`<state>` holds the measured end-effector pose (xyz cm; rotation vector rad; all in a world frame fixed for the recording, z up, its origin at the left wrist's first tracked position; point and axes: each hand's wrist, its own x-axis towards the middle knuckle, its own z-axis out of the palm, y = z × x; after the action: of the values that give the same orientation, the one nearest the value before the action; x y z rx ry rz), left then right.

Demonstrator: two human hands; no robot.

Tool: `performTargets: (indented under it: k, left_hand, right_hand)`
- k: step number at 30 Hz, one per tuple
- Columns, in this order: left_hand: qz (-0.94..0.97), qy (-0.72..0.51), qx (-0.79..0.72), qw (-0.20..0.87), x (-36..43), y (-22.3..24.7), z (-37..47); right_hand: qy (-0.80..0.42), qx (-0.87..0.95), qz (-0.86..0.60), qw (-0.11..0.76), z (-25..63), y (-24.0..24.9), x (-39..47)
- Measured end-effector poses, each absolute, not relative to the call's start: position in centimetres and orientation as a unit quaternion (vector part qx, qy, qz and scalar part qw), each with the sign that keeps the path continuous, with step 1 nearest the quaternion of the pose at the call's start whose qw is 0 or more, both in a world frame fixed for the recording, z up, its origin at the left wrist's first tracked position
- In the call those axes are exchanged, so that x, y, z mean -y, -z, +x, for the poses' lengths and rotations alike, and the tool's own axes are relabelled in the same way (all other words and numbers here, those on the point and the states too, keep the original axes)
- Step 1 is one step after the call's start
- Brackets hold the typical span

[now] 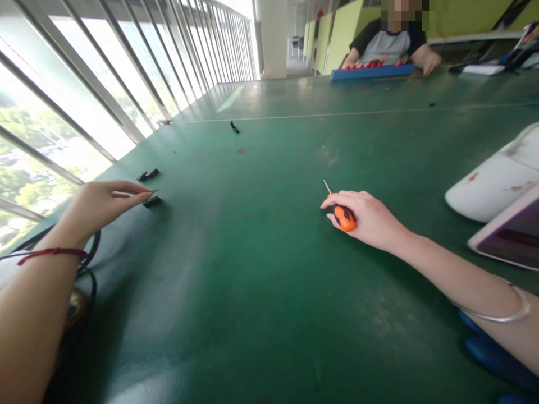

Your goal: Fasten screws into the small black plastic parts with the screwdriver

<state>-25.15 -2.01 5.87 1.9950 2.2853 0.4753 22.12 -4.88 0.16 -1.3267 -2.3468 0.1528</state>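
Note:
On the green table, my right hand (368, 216) is wrapped around a small screwdriver (346, 219) with an orange and black handle. Its thin metal shaft points away from me. At the left, my left hand (107, 202) has its thumb and fingers pinched together, and a tiny metallic bit shows at the fingertips, too small to name. Just under those fingertips lies a small black block-like part (152, 201). Another black part (148, 174) rests slightly farther back.
A third small black piece (234, 128) lies farther off. White rounded objects (497, 174) and a tablet-like device (509, 230) stand at the right. Metal railings (138, 62) line the left edge. Across the table sits a person behind a blue tray (373, 73) with red pieces.

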Motion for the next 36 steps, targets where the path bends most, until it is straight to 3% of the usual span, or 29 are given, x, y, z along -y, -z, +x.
performTargets:
  k: [11, 17, 22, 36]
  left_hand:
    - [0.653, -0.176, -0.736, 0.012, 2.8, -6.2, -22.5]
    - [0.856, -0.19, -0.482, -0.003, 3.0, -5.4, -9.3]
    - [0.885, -0.287, -0.368, 0.004, 3.4, -3.6, -1.1]
    - [0.896, -0.309, -0.32, -0.012, 3.7, -0.8, 0.4]
  right_hand:
    - [-0.067, 0.842, -0.482, 0.231, 22.0, -0.2, 5.0]
    - [-0.121, 0.812, -0.474, 0.32, 21.0, -1.0, 5.9]
    - [-0.161, 0.795, -0.467, 0.352, 20.5, -1.5, 6.6]
    - [-0.133, 0.821, -0.46, 0.311, 20.1, -0.7, 5.9]
